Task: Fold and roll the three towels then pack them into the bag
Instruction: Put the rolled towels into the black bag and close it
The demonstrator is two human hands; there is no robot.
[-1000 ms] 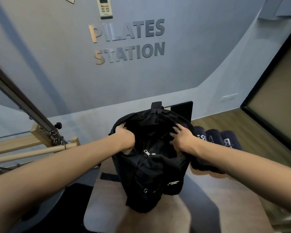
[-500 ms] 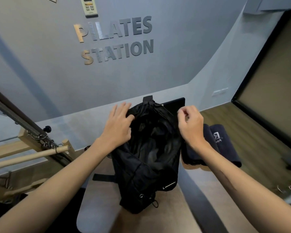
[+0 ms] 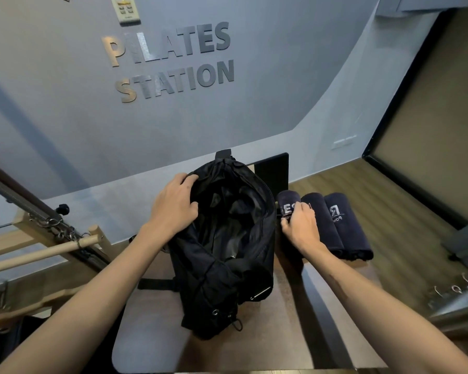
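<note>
A black bag (image 3: 227, 268) stands in the middle of the padded platform (image 3: 152, 341) with its mouth wide and its inside dark. My left hand (image 3: 173, 205) grips the left rim of the bag's mouth. Three rolled navy towels lie side by side to the right of the bag. My right hand (image 3: 300, 226) closes around the left towel (image 3: 288, 202), the one nearest the bag. The middle towel (image 3: 323, 220) and the right towel (image 3: 346, 228) with white lettering lie untouched.
A wooden bar with chains and springs (image 3: 52, 244) runs along the left. A dark flat panel (image 3: 273, 171) stands behind the bag. The grey wall with lettering rises ahead; wooden floor (image 3: 395, 238) and metal hooks (image 3: 454, 288) lie to the right.
My right hand left the bag's right rim and moved right onto the nearest rolled towel. My left hand stayed on the bag's left rim, holding the mouth wide.
</note>
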